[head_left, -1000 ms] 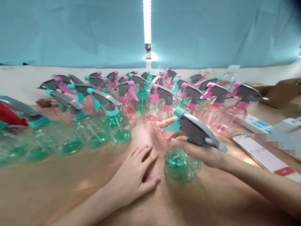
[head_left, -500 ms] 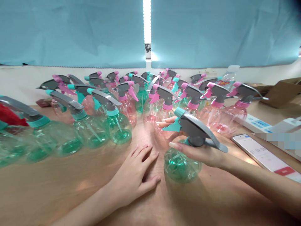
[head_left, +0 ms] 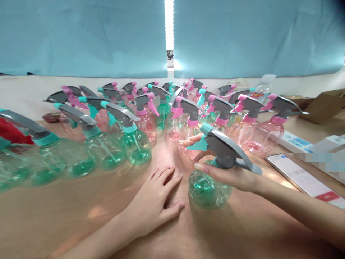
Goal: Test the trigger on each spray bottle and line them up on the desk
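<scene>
My right hand (head_left: 234, 176) is around the neck of a green spray bottle (head_left: 208, 187) with a grey and turquoise head, which stands upright on the tabletop (head_left: 107, 212). Its thumb lies across the near side of the neck, and other fingers show behind the turquoise trigger. Left of that bottle, my left hand (head_left: 155, 201) lies palm down on the table, holding nothing, fingers spread a little. Nearest beyond it is another green spray bottle (head_left: 137, 147). A pink spray bottle (head_left: 192, 126) stands behind the held one.
Several green and pink spray bottles stand in rows across the back and left. At the right lie a phone (head_left: 304, 178) and a white-and-blue box (head_left: 298, 142). A cardboard box (head_left: 323, 108) and a clear bottle (head_left: 265, 88) are farther back. Something red (head_left: 13, 129) is at far left.
</scene>
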